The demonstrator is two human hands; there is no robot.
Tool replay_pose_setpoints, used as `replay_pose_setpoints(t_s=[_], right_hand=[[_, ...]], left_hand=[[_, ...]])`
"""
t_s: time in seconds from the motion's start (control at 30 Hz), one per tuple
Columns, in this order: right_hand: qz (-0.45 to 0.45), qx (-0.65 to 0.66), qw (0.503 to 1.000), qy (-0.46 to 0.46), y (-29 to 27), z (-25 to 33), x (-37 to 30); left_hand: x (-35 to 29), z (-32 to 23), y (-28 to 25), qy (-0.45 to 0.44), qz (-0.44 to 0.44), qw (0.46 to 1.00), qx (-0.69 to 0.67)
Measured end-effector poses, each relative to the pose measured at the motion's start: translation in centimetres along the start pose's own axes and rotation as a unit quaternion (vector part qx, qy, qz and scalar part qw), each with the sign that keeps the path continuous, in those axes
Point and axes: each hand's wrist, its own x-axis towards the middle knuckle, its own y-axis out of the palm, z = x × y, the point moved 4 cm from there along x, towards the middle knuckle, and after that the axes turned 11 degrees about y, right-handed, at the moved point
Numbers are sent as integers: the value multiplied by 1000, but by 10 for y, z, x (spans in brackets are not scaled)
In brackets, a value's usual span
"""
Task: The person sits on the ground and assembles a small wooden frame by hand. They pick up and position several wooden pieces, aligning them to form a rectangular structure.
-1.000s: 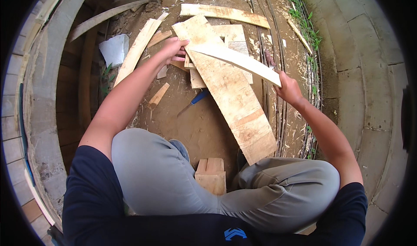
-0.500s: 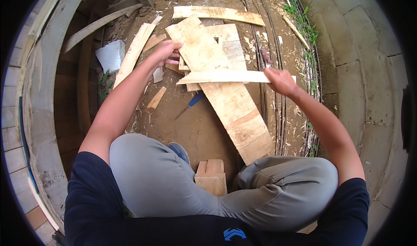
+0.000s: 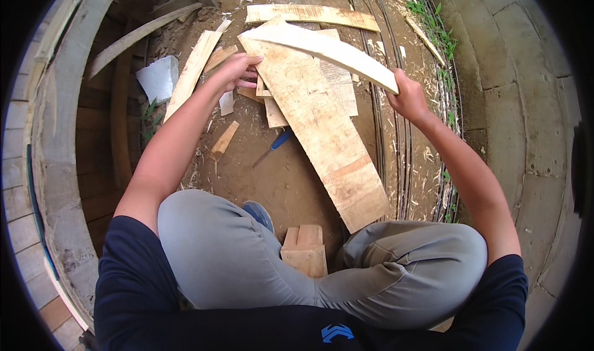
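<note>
A long, pale wooden strip (image 3: 328, 49) is in my right hand (image 3: 409, 95), which is closed round its near right end. The strip slants up to the left, and its far end is over the top of a wide wooden board (image 3: 328, 134). This board lies at a slant across other wood pieces (image 3: 337, 85), its lower end by my right knee. My left hand (image 3: 234, 71) pinches the board's left edge near its far end, with some fingers partly hidden beside it. On the ground below lies a blue-handled tool (image 3: 279, 140) with a thin dark shaft.
A small wooden wedge (image 3: 224, 140) and a wooden block (image 3: 304, 252) sit nearer me. Longer offcuts (image 3: 195, 72) and a plank (image 3: 312, 15) lie beyond. A white chunk (image 3: 158, 80) rests at left. Dark rods (image 3: 399, 159) run along the right, beside a concrete wall (image 3: 513, 116).
My right hand has moved the strip away from me; its left end has swung from the board's middle to its far end. My left hand stays at the board's edge.
</note>
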Motion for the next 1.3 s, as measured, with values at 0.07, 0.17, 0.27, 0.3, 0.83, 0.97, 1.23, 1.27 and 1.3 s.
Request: replay_pose_setpoints(t_s=[0.07, 0.17, 0.27, 0.3, 0.83, 0.97, 1.23, 1.27, 1.3], right_hand=[[25, -17, 999, 42, 4, -9, -5], [211, -147, 961, 104, 51, -43, -30], [176, -49, 977, 113, 46, -27, -44], [172, -44, 977, 116, 43, -24, -41], [82, 39, 978, 187, 8, 71, 57], [213, -154, 957, 119, 62, 19, 31], [105, 35, 954, 277, 23, 67, 49], [203, -74, 957, 195, 37, 57, 45], [209, -110, 958, 160, 54, 33, 34]], left_hand=[[2, -4, 4, 4, 9, 1000, 2], [3, -7, 10, 9, 17, 1000, 6], [-5, -6, 10, 12, 3, 1000, 12], [-7, -5, 12, 12, -3, 1000, 13], [-11, 19, 20, 50, -106, 989, 87], [-8, 7, 28, 41, -96, 991, 81], [-13, 10, 18, 22, -79, 993, 82], [-10, 7, 22, 22, -67, 994, 84], [-8, 1, 31, 20, -68, 994, 86]])
